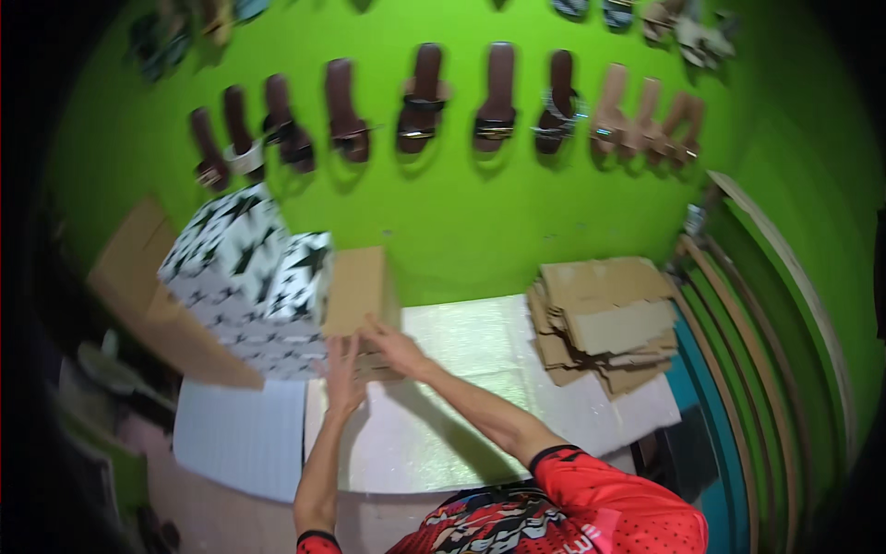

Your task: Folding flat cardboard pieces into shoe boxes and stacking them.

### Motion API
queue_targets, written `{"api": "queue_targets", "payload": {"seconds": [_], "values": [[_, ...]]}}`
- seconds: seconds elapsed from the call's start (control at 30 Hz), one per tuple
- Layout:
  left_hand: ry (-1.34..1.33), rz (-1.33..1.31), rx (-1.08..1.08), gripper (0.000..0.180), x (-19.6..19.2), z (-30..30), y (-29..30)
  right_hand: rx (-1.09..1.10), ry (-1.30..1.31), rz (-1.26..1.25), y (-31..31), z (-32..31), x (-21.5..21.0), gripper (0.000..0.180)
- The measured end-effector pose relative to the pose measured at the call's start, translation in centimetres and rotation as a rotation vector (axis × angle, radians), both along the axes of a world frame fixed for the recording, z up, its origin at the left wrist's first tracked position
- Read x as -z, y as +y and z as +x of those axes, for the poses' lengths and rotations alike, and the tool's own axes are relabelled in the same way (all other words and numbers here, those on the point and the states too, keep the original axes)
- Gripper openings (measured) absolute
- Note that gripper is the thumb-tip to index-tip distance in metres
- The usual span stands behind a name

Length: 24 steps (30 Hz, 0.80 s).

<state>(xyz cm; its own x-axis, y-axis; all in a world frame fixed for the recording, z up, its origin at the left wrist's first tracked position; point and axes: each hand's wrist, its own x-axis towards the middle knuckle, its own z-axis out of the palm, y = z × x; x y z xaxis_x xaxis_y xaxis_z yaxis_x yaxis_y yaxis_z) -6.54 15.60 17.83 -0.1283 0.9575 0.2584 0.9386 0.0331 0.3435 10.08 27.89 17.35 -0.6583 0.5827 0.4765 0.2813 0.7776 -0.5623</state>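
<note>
A plain brown cardboard box (355,288) stands on the table against boxes with a star pattern; more brown cardboard shows below its top. My left hand (343,380) is at its front, fingers stretched upward against the cardboard. At the box's near right corner, my right hand (397,349) rests with its fingers extended over the edge. Both hands are open, touching the box rather than wrapped round it. To its left are a tall stack of white boxes with dark stars (231,249) and a lower star-patterned box (300,277).
Flattened brown cardboard pieces (604,314) lie piled on the table (471,351) to the right. A large open carton (152,286) leans at the left, near a pale ribbed sheet (240,434). Sandals (423,102) hang on the green wall. Wooden slats (738,351) stand far right.
</note>
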Motion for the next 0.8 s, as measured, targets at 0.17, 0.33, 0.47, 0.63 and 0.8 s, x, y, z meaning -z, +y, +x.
{"api": "queue_targets", "payload": {"seconds": [0.17,0.33,0.47,0.63,0.8], "values": [[0.003,0.206,-0.116,0.098,1.6,0.5,-1.7,0.07,-0.077,0.03,-2.9,1.9,-2.0,0.052],[-0.006,0.135,0.139,0.09,3.2,7.4,-0.7,0.345,-0.263,0.164,-3.3,11.7,0.1,0.06],[-0.113,0.055,0.296,0.088,4.4,14.5,1.7,0.529,-0.346,0.138,-1.6,21.9,2.3,0.061],[-0.071,-0.068,0.459,0.086,4.8,23.9,6.0,0.773,-0.438,0.08,1.5,35.3,2.8,0.059],[-0.057,-0.115,0.603,0.079,4.0,34.2,10.8,0.927,-0.509,-0.041,5.2,46.4,2.0,0.061]]}}
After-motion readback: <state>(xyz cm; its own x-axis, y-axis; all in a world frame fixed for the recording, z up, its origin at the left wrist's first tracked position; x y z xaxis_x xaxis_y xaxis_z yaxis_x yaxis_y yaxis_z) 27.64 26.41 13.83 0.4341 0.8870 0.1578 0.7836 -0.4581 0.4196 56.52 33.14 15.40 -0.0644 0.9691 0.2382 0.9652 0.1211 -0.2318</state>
